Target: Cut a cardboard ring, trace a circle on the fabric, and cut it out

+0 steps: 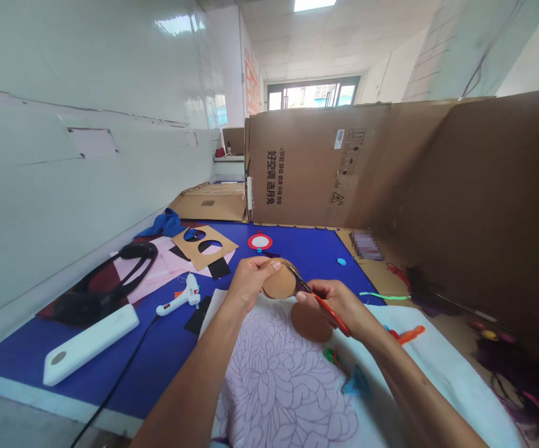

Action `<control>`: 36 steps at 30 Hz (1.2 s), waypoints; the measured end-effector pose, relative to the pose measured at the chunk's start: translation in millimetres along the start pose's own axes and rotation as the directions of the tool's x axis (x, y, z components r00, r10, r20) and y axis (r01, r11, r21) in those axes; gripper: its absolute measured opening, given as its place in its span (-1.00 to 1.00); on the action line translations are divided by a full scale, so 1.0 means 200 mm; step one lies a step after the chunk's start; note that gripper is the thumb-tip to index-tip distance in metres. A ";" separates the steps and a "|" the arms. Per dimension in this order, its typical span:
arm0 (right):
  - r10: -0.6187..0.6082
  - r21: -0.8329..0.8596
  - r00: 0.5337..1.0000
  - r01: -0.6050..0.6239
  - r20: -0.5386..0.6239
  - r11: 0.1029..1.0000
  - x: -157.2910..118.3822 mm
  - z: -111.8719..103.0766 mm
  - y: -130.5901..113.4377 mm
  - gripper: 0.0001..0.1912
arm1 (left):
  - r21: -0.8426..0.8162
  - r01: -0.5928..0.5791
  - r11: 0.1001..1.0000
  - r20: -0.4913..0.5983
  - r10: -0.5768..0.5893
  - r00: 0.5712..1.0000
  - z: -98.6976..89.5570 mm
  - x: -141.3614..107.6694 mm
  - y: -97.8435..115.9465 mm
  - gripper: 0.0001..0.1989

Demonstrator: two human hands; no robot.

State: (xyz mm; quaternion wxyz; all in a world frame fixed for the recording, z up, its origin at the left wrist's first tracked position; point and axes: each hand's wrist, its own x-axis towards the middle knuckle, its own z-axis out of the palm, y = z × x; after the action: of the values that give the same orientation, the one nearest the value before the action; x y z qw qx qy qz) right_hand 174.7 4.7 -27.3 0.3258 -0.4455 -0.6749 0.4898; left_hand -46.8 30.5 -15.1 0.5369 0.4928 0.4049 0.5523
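1. the left hand [251, 283] is closed in a narrow pinch on a round brown disc [279, 283], thumb on top. it holds the disc up in the air over the cloth, with its edge turned toward the other hand.
2. the right hand [330, 305] is curled narrow around red-handled scissors [332, 316], and the blades sit at the disc's rim. from this view i cannot tell if they are biting into it.
3. judging by this grip, a clean edge comes from keeping the blades square to the disc and taking short, even snips. the left hand should turn the disc while the scissors stay steady, with the left thumb well clear of the blades.
4. a second brown disc [311, 322] lies flat just below the hands on a white cloth [442, 367] with a lilac flower print.
5. on the blue mat [111, 361] to the left lie a white glue gun [180, 295] and a cardboard stencil [204, 246] with round holes, set on pink paper [152, 274].
6. a small red-ringed disc [260, 241] sits on the mat ahead of the hands, in front of a cardboard box wall [311, 165].
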 end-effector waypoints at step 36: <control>0.004 -0.020 1.000 -0.005 -0.007 1.000 0.00 0.00 -0.01 -0.38 | 0.024 -0.040 0.999 0.017 0.039 0.999 0.01 -0.01 0.02 -0.67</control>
State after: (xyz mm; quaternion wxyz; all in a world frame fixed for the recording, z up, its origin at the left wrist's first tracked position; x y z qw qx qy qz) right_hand 174.0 3.5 -24.4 0.3226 -0.4520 -0.6776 0.4821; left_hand -44.7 28.2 -11.4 0.5229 0.5117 0.3975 0.5538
